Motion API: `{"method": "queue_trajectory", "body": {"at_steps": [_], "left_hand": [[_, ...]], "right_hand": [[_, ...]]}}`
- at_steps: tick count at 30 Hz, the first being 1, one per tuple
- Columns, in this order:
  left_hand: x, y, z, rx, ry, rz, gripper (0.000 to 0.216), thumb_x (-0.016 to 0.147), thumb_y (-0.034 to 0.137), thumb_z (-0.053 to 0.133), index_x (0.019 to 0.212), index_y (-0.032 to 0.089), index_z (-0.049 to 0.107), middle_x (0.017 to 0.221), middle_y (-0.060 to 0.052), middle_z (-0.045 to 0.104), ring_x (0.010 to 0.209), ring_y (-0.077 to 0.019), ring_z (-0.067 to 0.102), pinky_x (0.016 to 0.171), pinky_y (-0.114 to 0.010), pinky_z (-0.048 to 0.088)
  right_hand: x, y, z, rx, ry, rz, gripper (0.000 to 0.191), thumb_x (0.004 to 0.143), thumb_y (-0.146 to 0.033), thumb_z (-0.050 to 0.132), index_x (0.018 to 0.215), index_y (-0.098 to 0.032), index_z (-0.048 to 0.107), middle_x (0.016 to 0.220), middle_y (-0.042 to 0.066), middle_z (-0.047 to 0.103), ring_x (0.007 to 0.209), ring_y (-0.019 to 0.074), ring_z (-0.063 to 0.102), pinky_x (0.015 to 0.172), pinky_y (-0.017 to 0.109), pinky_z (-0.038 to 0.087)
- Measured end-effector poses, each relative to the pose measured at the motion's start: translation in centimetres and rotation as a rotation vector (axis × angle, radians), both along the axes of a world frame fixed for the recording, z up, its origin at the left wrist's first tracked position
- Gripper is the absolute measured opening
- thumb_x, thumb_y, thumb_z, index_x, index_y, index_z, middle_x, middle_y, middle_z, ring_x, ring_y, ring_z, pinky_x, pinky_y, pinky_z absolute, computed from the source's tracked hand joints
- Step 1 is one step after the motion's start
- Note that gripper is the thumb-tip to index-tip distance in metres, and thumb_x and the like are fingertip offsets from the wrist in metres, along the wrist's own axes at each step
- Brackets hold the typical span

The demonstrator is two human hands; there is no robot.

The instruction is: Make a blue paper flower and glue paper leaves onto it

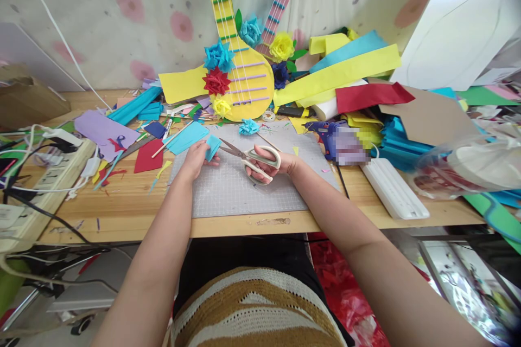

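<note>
My left hand [197, 160] pinches a small folded piece of blue paper [213, 147] above the grey cutting mat [244, 203]. In my right hand [271, 164] is a pair of scissors [261, 164] with white handles, fingers through the loops. The blades are parted and point left, their tips close beside the blue paper; whether they touch it I cannot tell. Behind my left hand lies a larger blue sheet [188, 137]. A blue paper flower [248, 127] rests at the mat's back edge, with a thin stick [269, 142] running from it.
A yellow paper guitar [252, 81] with paper flowers stands at the back. To the right are a blue glue gun [331, 138], a white power strip [394, 188] and piled coloured paper [337, 76]. Paper scraps [106, 133], cables and another power strip [67, 173] lie left.
</note>
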State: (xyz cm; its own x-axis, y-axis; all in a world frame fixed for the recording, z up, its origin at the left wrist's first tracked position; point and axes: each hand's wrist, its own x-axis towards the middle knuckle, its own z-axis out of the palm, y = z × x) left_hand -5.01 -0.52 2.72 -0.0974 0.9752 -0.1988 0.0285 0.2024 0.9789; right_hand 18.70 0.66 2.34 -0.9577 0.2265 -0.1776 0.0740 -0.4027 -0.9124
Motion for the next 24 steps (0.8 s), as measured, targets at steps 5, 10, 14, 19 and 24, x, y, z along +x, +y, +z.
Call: {"method": "queue_trajectory", "body": {"at_steps": [5, 10, 14, 19, 24], "left_hand": [[0.9, -0.4, 0.4, 0.012, -0.017, -0.025, 0.012, 0.067, 0.025, 0.047, 0.072, 0.015, 0.050, 0.056, -0.001, 0.056, 0.047, -0.0142, 0.058, 0.044, -0.029, 0.051], [2.7, -1.0, 0.4, 0.028, -0.009, -0.070, 0.015, 0.068, 0.030, 0.051, 0.071, 0.015, 0.050, 0.055, 0.000, 0.056, 0.048, -0.0127, 0.056, 0.043, -0.026, 0.050], [2.9, -1.1, 0.2, 0.028, -0.012, -0.068, 0.020, 0.069, 0.034, 0.052, 0.074, 0.015, 0.051, 0.057, -0.001, 0.056, 0.050, -0.0137, 0.058, 0.043, -0.025, 0.050], [2.7, -1.1, 0.2, 0.029, 0.019, -0.086, 0.019, 0.071, 0.032, 0.051, 0.078, 0.015, 0.052, 0.059, -0.001, 0.058, 0.049, -0.0135, 0.060, 0.041, -0.023, 0.047], [3.0, -1.2, 0.4, 0.059, 0.018, -0.080, 0.017, 0.072, 0.031, 0.050, 0.078, 0.015, 0.051, 0.056, 0.001, 0.057, 0.047, -0.0113, 0.058, 0.039, -0.019, 0.045]], "right_hand": [[-0.1, -0.5, 0.4, 0.001, 0.032, -0.033, 0.072, 0.077, -0.074, 0.021, 0.089, -0.011, 0.053, 0.059, 0.001, 0.051, 0.046, 0.0108, 0.051, 0.029, 0.017, 0.025], [-0.4, -0.8, 0.5, -0.041, 0.047, -0.063, 0.079, 0.074, -0.076, 0.010, 0.092, -0.011, 0.051, 0.062, 0.003, 0.050, 0.051, 0.0129, 0.053, 0.027, 0.016, 0.019], [-0.5, -1.0, 0.3, -0.039, 0.061, -0.093, 0.078, 0.076, -0.075, 0.009, 0.092, -0.011, 0.051, 0.061, 0.002, 0.049, 0.050, 0.0126, 0.052, 0.027, 0.016, 0.021], [-0.3, -1.2, 0.3, -0.029, 0.080, -0.129, 0.076, 0.074, -0.077, 0.012, 0.090, -0.012, 0.050, 0.061, 0.002, 0.048, 0.051, 0.0121, 0.051, 0.030, 0.017, 0.023], [-0.4, -1.3, 0.3, -0.043, 0.105, -0.137, 0.070, 0.075, -0.076, 0.019, 0.087, -0.013, 0.048, 0.058, -0.001, 0.045, 0.045, 0.0098, 0.046, 0.029, 0.016, 0.020]]}}
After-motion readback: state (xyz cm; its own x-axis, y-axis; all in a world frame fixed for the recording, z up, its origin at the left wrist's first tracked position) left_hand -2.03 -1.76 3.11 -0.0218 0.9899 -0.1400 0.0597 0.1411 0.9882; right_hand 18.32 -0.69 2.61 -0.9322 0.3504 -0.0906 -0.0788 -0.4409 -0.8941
